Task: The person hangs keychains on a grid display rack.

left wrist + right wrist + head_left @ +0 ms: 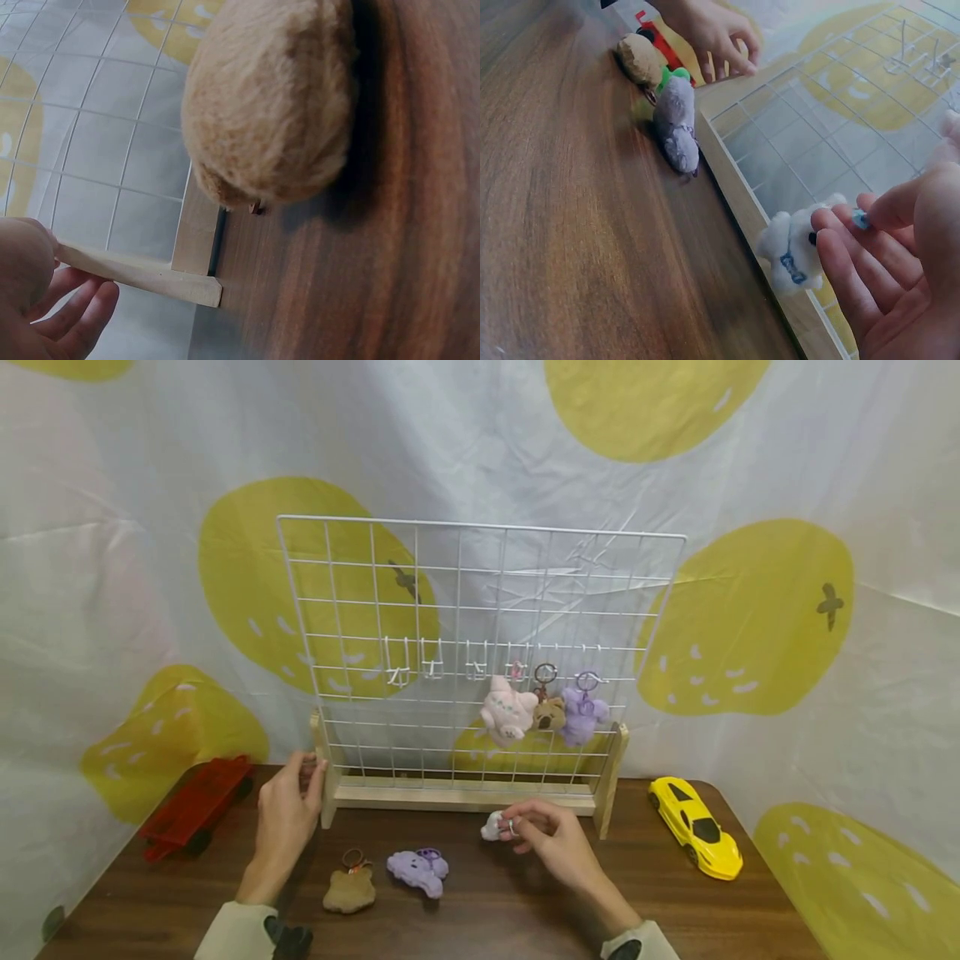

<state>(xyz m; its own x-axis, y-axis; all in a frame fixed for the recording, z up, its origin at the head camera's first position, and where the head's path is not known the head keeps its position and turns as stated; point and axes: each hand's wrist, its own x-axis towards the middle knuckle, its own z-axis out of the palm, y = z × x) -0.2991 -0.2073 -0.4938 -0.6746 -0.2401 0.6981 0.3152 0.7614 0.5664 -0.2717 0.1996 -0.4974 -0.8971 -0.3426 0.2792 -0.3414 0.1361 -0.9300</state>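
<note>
My left hand [287,806] holds the left wooden post [322,768] of a white wire grid rack [442,527], thumb and fingers on either side of it. In front of the rack's base, my right hand [557,843] pinches the light blue ring [860,218] of a small white plush keychain [786,251] with a blue bow. A brown plush keychain [349,890] and a purple plush keychain [417,870] lie on the table between the hands. From the rack's hooks hang a pink plush [508,710], a brown bear plush [550,714] and a purple plush [582,716].
Several white hooks [432,668] without plushes are on the grid's left half. A red toy vehicle [198,806] stands at the table's left and a yellow toy car [696,828] at its right. A patterned curtain [480,443] hangs close behind the rack.
</note>
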